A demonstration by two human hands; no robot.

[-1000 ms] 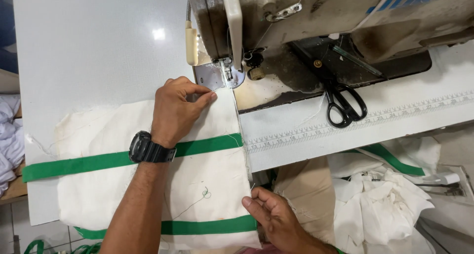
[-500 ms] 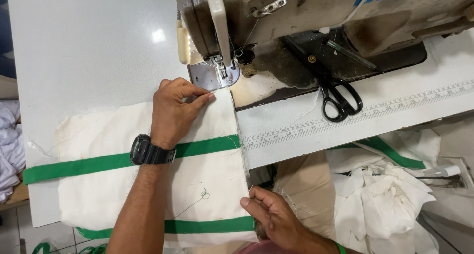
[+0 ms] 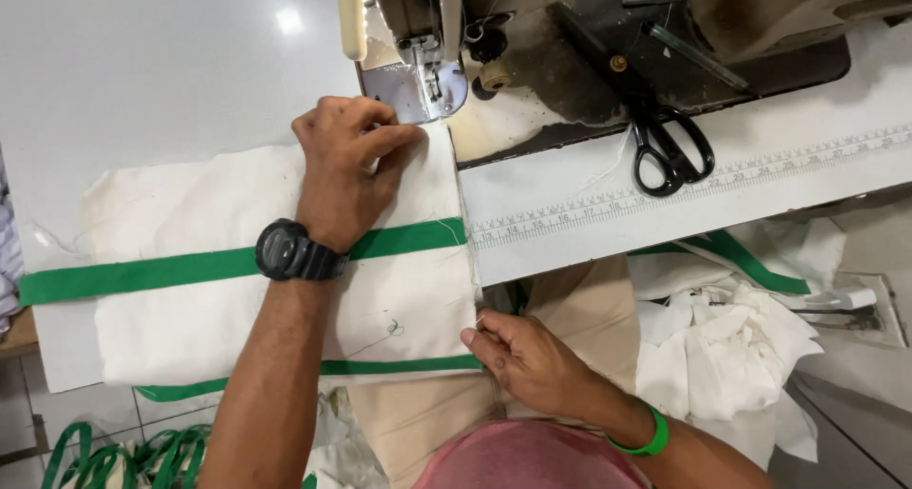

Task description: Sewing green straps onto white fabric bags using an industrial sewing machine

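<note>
White cloth point(image 3: 237, 261) with green band point(image 3: 142, 272) unmoved since before; left hand point(image 3: 342, 171) still presses it flat near presser foot point(image 3: 432, 76), right hand point(image 3: 527, 361) pinches its near edge.

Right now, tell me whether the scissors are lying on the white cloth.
No: the scissors lie on the sewing machine bed, to the right of the white cloth and apart from it.

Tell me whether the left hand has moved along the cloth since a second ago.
No. The left hand still presses the white cloth just before the presser foot, wrist over the green stripe; only the camera shifted.
</note>
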